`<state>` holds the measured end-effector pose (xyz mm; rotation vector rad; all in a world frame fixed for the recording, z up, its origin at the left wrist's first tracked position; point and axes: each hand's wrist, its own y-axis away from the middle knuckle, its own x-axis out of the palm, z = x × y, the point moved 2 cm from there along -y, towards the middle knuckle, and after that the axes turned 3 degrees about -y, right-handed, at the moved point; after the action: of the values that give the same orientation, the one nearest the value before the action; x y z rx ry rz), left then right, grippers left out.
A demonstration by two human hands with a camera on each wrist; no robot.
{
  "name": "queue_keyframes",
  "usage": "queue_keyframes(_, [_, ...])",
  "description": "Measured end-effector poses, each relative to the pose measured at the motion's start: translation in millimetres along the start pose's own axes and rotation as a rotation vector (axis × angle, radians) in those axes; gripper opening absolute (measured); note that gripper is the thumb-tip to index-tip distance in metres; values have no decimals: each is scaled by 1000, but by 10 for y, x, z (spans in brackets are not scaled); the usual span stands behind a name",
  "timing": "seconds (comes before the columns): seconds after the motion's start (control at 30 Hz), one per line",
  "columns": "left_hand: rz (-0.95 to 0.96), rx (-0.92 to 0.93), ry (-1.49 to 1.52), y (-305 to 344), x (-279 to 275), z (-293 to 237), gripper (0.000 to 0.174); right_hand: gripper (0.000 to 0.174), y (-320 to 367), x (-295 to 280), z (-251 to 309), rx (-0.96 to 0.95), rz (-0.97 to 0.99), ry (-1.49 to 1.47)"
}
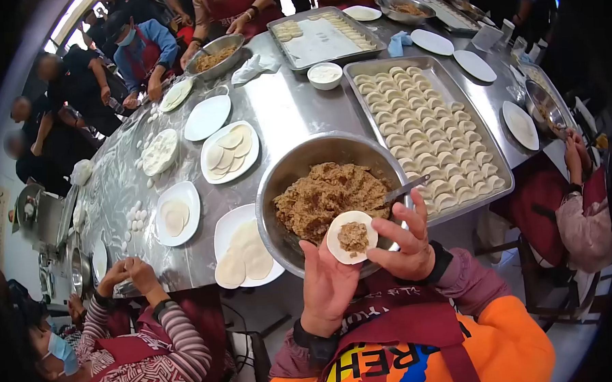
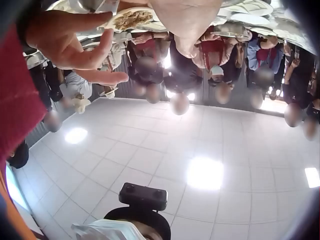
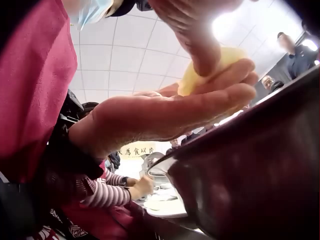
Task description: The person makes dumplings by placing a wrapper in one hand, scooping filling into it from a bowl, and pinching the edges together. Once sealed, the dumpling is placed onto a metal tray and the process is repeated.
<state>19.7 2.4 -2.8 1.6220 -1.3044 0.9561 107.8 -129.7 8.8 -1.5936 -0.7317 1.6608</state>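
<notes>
A round dumpling wrapper [image 1: 335, 239] with a mound of meat filling [image 1: 354, 237] lies on the fingers of my upturned left hand [image 1: 331, 289]. That hand's fingers extend nearly straight under the wrapper in the right wrist view, its thumb beside the near edge. My right hand [image 1: 412, 244] comes from the right and pinches the wrapper's edge; in the left wrist view its fingertips [image 2: 106, 21] meet at that rim. Behind both hands stands a large steel bowl [image 1: 268, 186] of brown filling [image 1: 333, 196], a metal utensil handle [image 1: 407, 188] leaning on its side.
A tray [image 1: 444, 69] of folded dumplings stands right of the bowl. Left are plates of wrappers, the nearest plate [image 1: 225, 225] beside the bowl. A small white bowl of flour [image 1: 325, 75] sits behind. Another person [image 1: 135, 342] works close on the left; others surround the table.
</notes>
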Motion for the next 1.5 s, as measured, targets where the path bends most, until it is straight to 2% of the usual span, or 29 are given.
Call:
queue_keyframes(0.07, [-28,1,-32,14,8,-46,75,20,-92,24,5,-22,20,-61])
queue_keyframes(0.2, [-68,64,-283,22,25,-7,72,12,-388,-129,-95,411,163,-455])
queue_keyframes(0.3, [-62,82,-458,47,50,-18,66,14,-432,-65,-177,499,255,-595])
queue_keyframes(0.47, [-34,150,-562,64,46,17,59,7,-435,19,-216,608,200,-663])
queue_keyframes(0.67, [-192,192,-506,50,16,67,52,9,-278,119,-172,725,140,-713])
queue_keyframes(0.77, [-253,232,-526,58,32,57,49,10,-236,139,-94,793,-61,-801])
queue_keyframes(0.87, [-260,300,-583,119,120,-1,47,14,-165,49,-91,943,-477,-980])
queue_keyframes(0.97, [-192,365,-619,140,129,-37,48,18,-102,33,-96,851,-215,-691])
queue_keyframes(1.0, [-185,399,-642,154,168,-51,52,18,-73,107,-56,691,6,-612])
queue_keyframes(1.1, [-217,370,-751,136,135,-77,53,18,-39,121,3,683,-72,-648])
queue_keyframes(1.2, [-258,350,-738,138,123,-76,54,17,-80,67,-20,660,-88,-549])
queue_keyframes(1.5, [-205,398,-734,91,20,-7,47,17,-78,84,-18,672,-193,-523])
